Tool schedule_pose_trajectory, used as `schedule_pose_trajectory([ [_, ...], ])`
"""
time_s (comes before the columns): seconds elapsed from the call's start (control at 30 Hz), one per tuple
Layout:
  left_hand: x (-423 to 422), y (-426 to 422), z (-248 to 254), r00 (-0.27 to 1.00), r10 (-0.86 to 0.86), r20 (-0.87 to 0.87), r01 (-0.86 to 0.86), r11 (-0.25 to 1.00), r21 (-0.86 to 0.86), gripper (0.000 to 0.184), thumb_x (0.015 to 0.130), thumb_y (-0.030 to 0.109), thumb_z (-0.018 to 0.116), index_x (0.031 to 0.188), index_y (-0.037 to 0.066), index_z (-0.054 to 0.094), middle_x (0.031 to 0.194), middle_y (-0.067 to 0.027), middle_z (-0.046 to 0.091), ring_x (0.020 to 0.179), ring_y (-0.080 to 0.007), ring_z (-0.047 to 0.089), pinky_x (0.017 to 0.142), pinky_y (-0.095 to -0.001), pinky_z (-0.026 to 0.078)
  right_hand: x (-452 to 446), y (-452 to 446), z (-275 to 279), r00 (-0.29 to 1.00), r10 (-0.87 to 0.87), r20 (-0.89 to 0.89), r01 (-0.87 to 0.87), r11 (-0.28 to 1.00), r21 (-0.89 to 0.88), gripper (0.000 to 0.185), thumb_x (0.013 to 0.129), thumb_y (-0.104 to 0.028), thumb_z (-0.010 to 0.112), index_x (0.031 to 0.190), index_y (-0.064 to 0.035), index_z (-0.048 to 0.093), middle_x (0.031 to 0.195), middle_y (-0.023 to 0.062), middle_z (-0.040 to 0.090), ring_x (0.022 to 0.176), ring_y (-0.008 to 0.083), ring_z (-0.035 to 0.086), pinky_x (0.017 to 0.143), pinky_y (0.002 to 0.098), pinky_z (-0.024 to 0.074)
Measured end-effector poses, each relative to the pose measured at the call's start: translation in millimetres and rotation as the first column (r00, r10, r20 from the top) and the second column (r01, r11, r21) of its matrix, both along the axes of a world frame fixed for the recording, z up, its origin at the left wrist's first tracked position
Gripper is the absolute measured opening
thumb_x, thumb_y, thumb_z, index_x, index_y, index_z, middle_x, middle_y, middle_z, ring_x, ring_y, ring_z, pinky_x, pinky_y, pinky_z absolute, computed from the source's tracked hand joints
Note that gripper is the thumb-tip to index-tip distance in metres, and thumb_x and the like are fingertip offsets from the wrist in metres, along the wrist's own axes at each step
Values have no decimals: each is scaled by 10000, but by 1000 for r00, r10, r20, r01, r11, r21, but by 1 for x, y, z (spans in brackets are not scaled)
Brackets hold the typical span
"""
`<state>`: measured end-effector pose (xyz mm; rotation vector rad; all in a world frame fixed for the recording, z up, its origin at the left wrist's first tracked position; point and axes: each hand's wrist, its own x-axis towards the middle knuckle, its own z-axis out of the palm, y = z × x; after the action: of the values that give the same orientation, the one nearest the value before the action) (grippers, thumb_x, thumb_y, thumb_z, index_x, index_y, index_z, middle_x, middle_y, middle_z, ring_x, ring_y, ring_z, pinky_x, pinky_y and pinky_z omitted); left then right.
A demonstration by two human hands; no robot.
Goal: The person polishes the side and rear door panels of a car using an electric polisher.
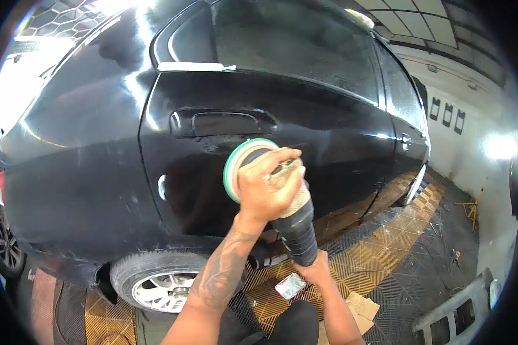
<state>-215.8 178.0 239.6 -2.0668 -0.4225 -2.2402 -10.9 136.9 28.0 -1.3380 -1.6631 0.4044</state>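
A car polisher [298, 233] with a round green-edged pad [231, 172] is held in both of my hands. My left hand [270, 183] wraps over its head, just behind the pad. Lower down, my right hand [315, 269] grips the rear end of its dark body. The pad is at the black rear door [334, 155] of a car, just below the door handle recess [224, 123]; whether it presses on the paint I cannot tell. A white patch [162, 187] marks the door's rear edge.
Below the door is the rear wheel [172, 289]. A red-edged rectangular object [290, 286] and cardboard [361, 310] lie on the grid floor tiles [380, 247]. To the right stand a yellow stand [473, 210] and a grey frame-like part [457, 313], near the wall [460, 155].
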Motion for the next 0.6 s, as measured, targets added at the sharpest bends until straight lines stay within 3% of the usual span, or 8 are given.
schedule_pose_trajectory([
  [0.1, 4, 4, 1, 999, -38, 17, 39, 999, -33, 226, 772, 68, 754, 986, -3, 758, 916, -150, 767, 840, -277, 751, 809, -357, 568, 6, 7, -4, 1000, -7, 5, 7, 1000, 21, 299, 717, -200, 824, 884, 28, 727, 822, 186, 754, 757, 258, 752, 715, 388, 580],
  [0.13, 9, 5, 3, 999, -49, 17, 49, 998, -30, 226, 772, 68, 754, 986, -3, 758, 916, -150, 767, 840, -277, 751, 809, -357, 568, 11, 10, -5, 1000, -4, 9, 4, 1000, 16, 340, 720, -213, 821, 891, 62, 719, 841, 240, 746, 834, 340, 768, 756, 415, 576],
  [0.37, 69, 35, 10, 992, -123, -32, 121, 991, -59, 233, 803, 135, 750, 1007, 24, 766, 876, -129, 766, 799, -273, 741, 767, -365, 564, 52, 14, -8, 995, -55, -88, 57, 998, 25, 364, 703, -221, 850, 903, 57, 729, 862, 213, 760, 814, 285, 760, 763, 407, 572],
  [0.43, 90, 47, 13, 987, -153, -45, 149, 986, -79, 236, 809, 149, 745, 1010, 26, 766, 873, -132, 766, 802, -272, 744, 768, -366, 566, 66, 19, -20, 976, -107, -191, 95, 993, -72, 391, 687, -225, 866, 914, 63, 731, 875, 202, 767, 821, 273, 757, 771, 399, 573],
  [0.5, 110, 57, 15, 981, -178, -80, 168, 978, -121, 249, 808, 188, 746, 1006, 38, 769, 885, -144, 767, 812, -300, 745, 770, -376, 570, 75, 25, -34, 963, -100, -248, 91, 995, -47, 336, 697, -197, 863, 879, 50, 726, 836, 157, 766, 746, 244, 738, 719, 381, 569],
  [0.6, 135, 66, 22, 974, -148, -172, 117, 977, -178, 279, 799, 251, 747, 1014, 77, 780, 914, -164, 764, 847, -351, 738, 786, -408, 575, 70, 20, -22, 924, -110, -367, 52, 985, -165, 228, 725, -135, 835, 825, 28, 709, 758, 105, 736, 645, 195, 692, 639, 351, 543],
])
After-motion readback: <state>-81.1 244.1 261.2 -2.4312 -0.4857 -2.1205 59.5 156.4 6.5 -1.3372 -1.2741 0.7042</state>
